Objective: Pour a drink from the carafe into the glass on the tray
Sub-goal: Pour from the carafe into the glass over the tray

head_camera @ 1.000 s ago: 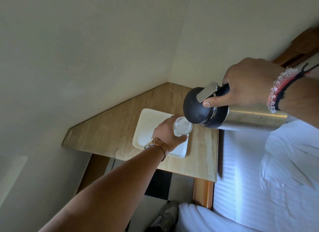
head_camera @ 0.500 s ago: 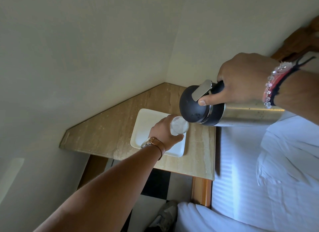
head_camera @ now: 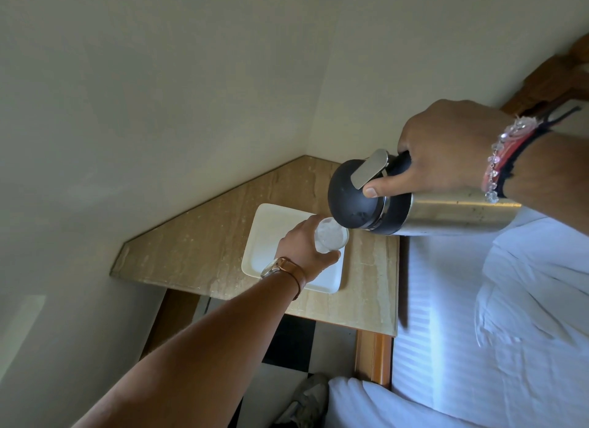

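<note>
A steel carafe [head_camera: 452, 214] with a black lid lies tipped almost level in the air, spout end pointing left over the glass. My right hand [head_camera: 446, 153] grips its black handle, thumb pressing the silver lever. A clear glass [head_camera: 331, 236] stands on the white rectangular tray [head_camera: 271, 233], right under the carafe's lid. My left hand [head_camera: 302, 249] wraps around the glass from the left and near side. No stream of liquid can be made out; the lid hides the glass's far rim.
The tray rests on a beige marble corner table [head_camera: 197, 246] set against two pale walls. A bed with white striped sheets [head_camera: 478, 316] borders the table's right edge. Below are a checkered floor and my shoe [head_camera: 306, 402].
The carafe has dropped slightly and shifted closer over the glass. My left hand keeps its hold on the glass in the same place on the tray.
</note>
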